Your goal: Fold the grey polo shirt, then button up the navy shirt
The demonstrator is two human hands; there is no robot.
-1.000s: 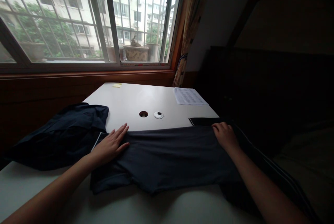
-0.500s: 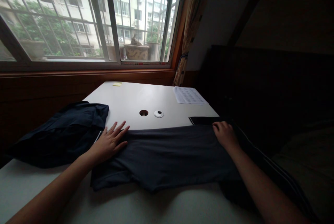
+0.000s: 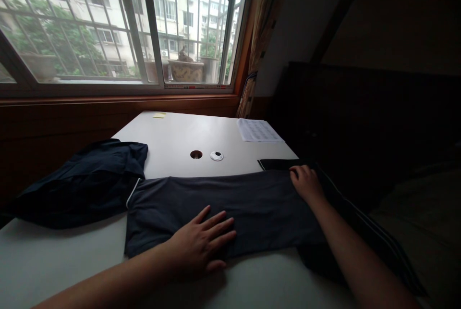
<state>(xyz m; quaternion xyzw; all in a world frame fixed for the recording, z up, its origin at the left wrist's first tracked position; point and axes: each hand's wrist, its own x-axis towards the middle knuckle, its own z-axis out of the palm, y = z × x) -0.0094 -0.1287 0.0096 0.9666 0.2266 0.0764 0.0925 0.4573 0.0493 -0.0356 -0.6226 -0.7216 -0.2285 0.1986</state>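
A dark blue-grey garment [image 3: 252, 208] with white edging at its left end lies spread across the white table. My left hand [image 3: 203, 241] rests palm down on its lower middle part, fingers spread. At the garment's upper right edge, my right hand [image 3: 306, 181] has its fingers curled down on the cloth; the fold between them is partly hidden. Black cloth with white stripes [image 3: 378, 232] runs off to the right beneath my right forearm. To the left a bunched dark navy cloth [image 3: 82, 179] lies on the table, beside the garment's edged end.
Toward the far side of the white table [image 3: 173, 131] are a round hole [image 3: 196, 154], a white round cap [image 3: 216, 156], printed sheets [image 3: 260, 130] and a yellow sticky note [image 3: 159, 115]. A barred window [image 3: 108, 25] and a tied curtain [image 3: 248, 88] stand behind.
My left hand has moved right and nearer to me, from the garment's upper left corner to its lower middle. The garment's front edge lies straighter. My right hand stays in place.
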